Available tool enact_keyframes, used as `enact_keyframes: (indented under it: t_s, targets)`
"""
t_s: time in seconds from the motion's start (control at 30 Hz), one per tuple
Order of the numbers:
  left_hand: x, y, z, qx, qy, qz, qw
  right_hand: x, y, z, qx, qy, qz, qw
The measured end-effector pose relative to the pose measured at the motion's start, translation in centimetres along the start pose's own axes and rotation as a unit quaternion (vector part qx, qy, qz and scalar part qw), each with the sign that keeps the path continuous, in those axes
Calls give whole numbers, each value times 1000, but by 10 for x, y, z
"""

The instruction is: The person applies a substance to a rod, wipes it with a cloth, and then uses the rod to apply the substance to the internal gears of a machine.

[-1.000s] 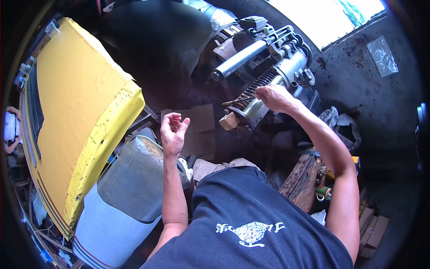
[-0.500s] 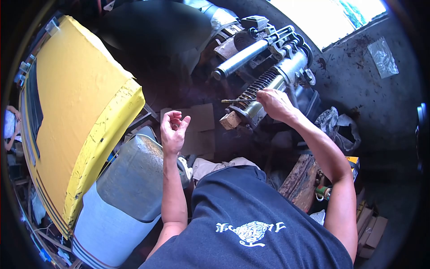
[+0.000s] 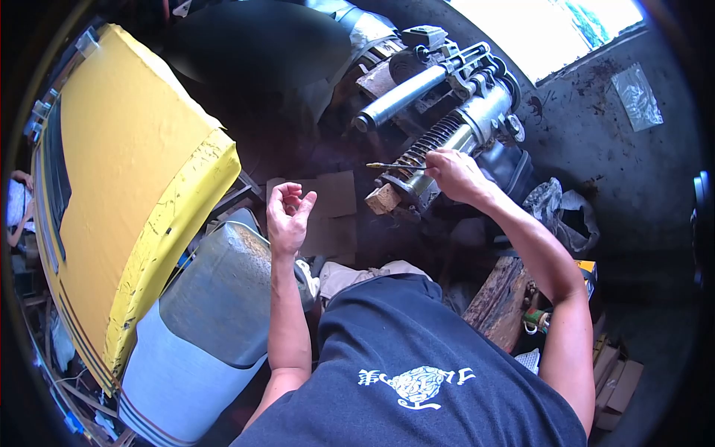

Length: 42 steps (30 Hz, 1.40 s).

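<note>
My right hand [image 3: 456, 173] pinches a thin, dark, stick-like tool [image 3: 397, 166] with a yellowish tip pointing left; its exact kind is too small to make out. Just behind that hand is a spring-wrapped metal shaft [image 3: 432, 141], part of a larger metal assembly [image 3: 482, 108] that slants up to the right. A small wooden block [image 3: 383, 200] sits at the lower end of the shaft. My left hand [image 3: 289, 218] is raised with its fingers loosely curled and the thumb apart, holding nothing. Behind it, a flattened piece of cardboard [image 3: 331, 197] lies low down.
A large yellow panel [image 3: 134, 171] stands on the left, beside a grey and pale-blue curved piece [image 3: 216, 298]. Weathered wood [image 3: 497, 298] and crumpled plastic [image 3: 547, 201] are at the right. Part of another person [image 3: 16, 205] shows at the far left edge.
The tool in my right hand has tilted slightly, its yellowish tip rising a little. My left hand keeps its place.
</note>
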State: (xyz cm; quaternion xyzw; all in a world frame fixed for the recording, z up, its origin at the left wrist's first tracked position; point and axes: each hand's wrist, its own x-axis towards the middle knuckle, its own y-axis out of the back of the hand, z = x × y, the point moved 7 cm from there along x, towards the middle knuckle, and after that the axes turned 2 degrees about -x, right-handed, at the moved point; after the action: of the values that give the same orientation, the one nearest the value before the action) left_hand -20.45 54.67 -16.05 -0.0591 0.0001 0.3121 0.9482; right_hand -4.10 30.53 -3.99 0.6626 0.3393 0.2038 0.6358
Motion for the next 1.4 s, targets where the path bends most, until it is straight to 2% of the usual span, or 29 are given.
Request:
enact_keyframes:
  t_s: [0.13,0.17,0.27,0.47,0.57,0.67,0.7,0.83,0.93,1.0,1.07,1.13,1.2,1.4]
  targets:
    - [0,1,2,4,3,1,1000,-3,-5,-3,-71,14,-12,997]
    - [0,1,2,2,2,2,1000,-5,2,-11,-70,22,18,997]
    - [1,0,2,0,2,2,1000,-1,3,-15,-70,-14,-40,997]
    - [1,-2,1,3,2,2,1000,12,-7,-6,88,-35,-75,993]
    - [1,-4,0,5,3,-2,1000,13,0,-12,221,-128,-125,959]
    - [0,-4,-1,2,2,-2,1000,11,13,-10,257,-177,-160,937]
    - [0,-2,-3,0,1,0,1000,9,13,-2,266,-168,-144,938]
    - [-4,-1,-3,-3,8,8,1000,4,15,18,169,-91,-68,979]
    - [-5,-8,0,-15,2,-7,1000,-13,22,10,224,-85,-108,965]
    - [-8,-25,16,-54,2,-36,998,-29,28,10,349,-77,-54,932]
    - [-16,-55,46,-105,-9,-76,991,-52,29,9,438,-124,-5,890]
    - [-26,-97,73,-132,-20,-130,982,-74,17,9,542,-121,54,830]
    - [-37,-142,92,-128,18,-172,976,-95,9,4,632,-137,71,759]
    - [-54,-249,96,-118,41,-227,966,-153,-4,38,660,-165,143,719]
